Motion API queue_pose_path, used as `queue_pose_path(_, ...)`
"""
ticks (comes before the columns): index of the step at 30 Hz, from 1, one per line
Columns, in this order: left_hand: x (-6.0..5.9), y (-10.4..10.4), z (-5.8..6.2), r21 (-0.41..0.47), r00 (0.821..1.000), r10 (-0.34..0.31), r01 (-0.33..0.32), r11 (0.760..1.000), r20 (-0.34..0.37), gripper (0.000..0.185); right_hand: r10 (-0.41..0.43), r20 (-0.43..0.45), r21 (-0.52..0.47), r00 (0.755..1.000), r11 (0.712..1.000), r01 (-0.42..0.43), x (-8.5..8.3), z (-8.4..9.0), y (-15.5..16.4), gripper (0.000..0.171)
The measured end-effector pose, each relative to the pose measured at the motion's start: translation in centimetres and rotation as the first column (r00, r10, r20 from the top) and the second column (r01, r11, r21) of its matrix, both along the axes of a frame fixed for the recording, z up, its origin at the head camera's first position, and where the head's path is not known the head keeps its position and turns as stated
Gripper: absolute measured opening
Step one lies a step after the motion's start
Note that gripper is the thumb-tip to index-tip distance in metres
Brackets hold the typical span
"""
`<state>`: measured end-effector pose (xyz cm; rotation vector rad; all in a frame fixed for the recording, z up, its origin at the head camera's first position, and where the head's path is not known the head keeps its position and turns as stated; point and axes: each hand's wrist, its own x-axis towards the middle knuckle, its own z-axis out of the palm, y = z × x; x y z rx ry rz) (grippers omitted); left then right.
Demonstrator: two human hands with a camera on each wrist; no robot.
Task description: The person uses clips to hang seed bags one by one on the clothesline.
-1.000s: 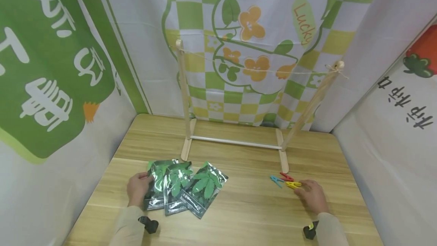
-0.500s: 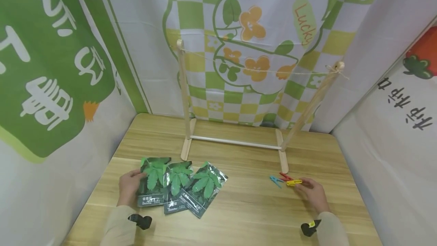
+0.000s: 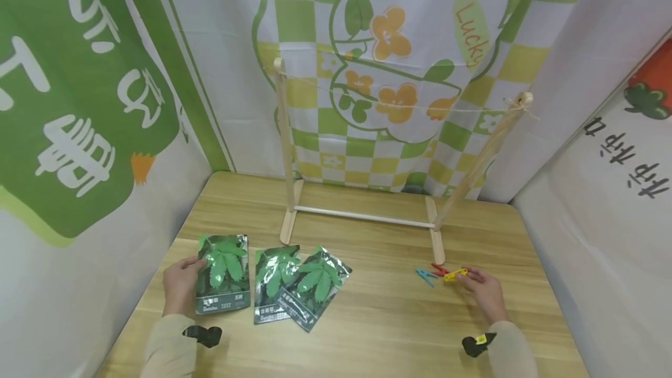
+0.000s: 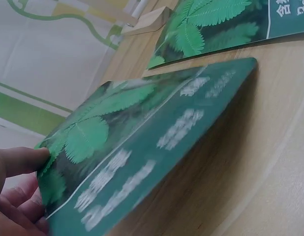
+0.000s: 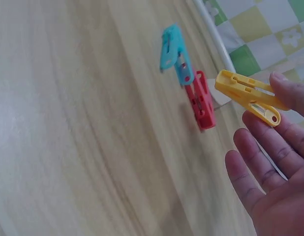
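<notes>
At the table's (image 3: 378, 331) left edge, the left hand (image 3: 179, 284) pinches a green seed packet (image 3: 223, 273), its near end lifted slightly, beside two overlapping packets (image 3: 299, 287). Toward the right edge, the right hand (image 3: 485, 291) holds a yellow clothespin (image 3: 454, 274), apparently at fingertip, just beside red (image 5: 200, 101) and blue (image 5: 174, 54) pins lying on the wood.

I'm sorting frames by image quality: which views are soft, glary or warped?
Head view: wide-angle warp, rack posts lean, light even. Left wrist: held seed packet too close, print blurred, faint sheen. Right wrist: yellow clothespin fairly sharp, table grain smeared, fingers soft.
</notes>
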<state>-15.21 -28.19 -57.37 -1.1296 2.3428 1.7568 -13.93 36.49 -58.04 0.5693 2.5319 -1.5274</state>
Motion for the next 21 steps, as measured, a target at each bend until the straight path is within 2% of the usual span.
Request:
queue_pose_path(5, 0.2, -0.2, 0.6, -0.083, 0.999, -0.048, 0.049, 0.995, 0.016, 0.05, -0.027, -0.031, -0.071, 0.999, 0.997, 0.024, -0.2, 0.3, 0.1, 0.06)
queue_pose_path(7, 0.2, -0.3, 0.9, -0.09, 0.998, -0.055, 0.056, 0.994, 0.017, 0.05, -0.023, -0.033, -0.081, 0.999, 0.997, 0.02, -0.3, 0.5, 0.1, 0.059)
queue_pose_path(15, -0.7, -0.7, 2.5, -0.168, 0.999, -0.039, 0.038, 0.985, -0.002, 0.045, -0.043, -0.049, -0.094, 0.998, 0.995, 0.039, -0.6, 1.3, -0.2, 0.061)
queue_pose_path(21, -1.4, -1.3, 3.8, -0.163, 0.999, -0.043, 0.04, 0.986, -0.01, 0.051, -0.059, -0.038, -0.113, 0.998, 0.992, 0.054, -0.6, 2.4, -0.7, 0.063)
